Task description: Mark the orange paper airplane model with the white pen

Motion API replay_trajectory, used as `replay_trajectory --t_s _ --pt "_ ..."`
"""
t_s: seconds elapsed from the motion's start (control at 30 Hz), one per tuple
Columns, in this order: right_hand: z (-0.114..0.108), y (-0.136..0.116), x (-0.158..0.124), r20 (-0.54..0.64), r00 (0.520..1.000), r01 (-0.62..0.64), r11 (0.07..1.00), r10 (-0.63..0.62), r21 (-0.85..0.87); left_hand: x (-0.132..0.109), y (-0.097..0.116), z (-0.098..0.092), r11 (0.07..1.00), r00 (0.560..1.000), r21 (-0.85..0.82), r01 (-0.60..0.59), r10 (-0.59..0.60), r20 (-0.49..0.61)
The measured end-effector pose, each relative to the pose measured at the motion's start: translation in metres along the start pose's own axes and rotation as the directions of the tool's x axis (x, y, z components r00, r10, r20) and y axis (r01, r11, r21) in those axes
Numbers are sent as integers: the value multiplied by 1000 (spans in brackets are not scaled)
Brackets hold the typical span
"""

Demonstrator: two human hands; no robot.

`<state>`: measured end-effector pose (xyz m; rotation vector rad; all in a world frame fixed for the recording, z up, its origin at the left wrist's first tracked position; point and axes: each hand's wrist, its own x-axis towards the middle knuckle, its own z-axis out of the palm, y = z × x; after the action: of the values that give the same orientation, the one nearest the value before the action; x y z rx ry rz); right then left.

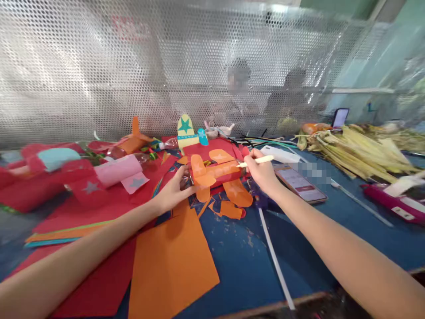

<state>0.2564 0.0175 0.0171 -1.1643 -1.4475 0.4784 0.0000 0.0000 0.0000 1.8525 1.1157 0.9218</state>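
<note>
An orange and red paper plane built on a bottle point(217, 175) lies mid-table on the blue surface. My left hand point(174, 191) grips its near left end, fingers closed around it. My right hand point(262, 170) is closed on a slim white pen-like tool point(257, 161), whose tip touches the plane's right side. Orange paper scraps point(230, 208) lie just below the plane.
A large orange sheet point(172, 261) and red sheets point(99, 283) lie in front. More bottle planes point(119, 173) sit left and behind. A phone point(300, 184), white strip point(275, 261), dried leaves point(355, 150) and a pink object point(392, 201) are at right. Perforated screen point(133, 66) with people behind.
</note>
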Motion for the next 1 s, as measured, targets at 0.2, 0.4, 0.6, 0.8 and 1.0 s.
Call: replay_trajectory --t_s 0.2,0.4,0.6,0.8,1.0 --pt "1 -4 -1 -7 999 -46 998 46 38 0 0 0 1000 1000 10 -10 10 -2" --pt "2 -5 -1 -18 998 -53 997 54 55 -2 4 0 1000 1000 16 9 -8 -7" --pt "2 -7 -2 -16 998 -52 998 53 43 -1 2 0 1000 1000 19 5 -5 -10" --pt "2 -7 -2 -14 998 -66 997 66 47 -1 3 -1 1000 1000 17 5 -5 -9" --pt "2 -8 -2 4 998 -68 996 68 52 0 2 0 1000 1000 10 2 -2 -10"
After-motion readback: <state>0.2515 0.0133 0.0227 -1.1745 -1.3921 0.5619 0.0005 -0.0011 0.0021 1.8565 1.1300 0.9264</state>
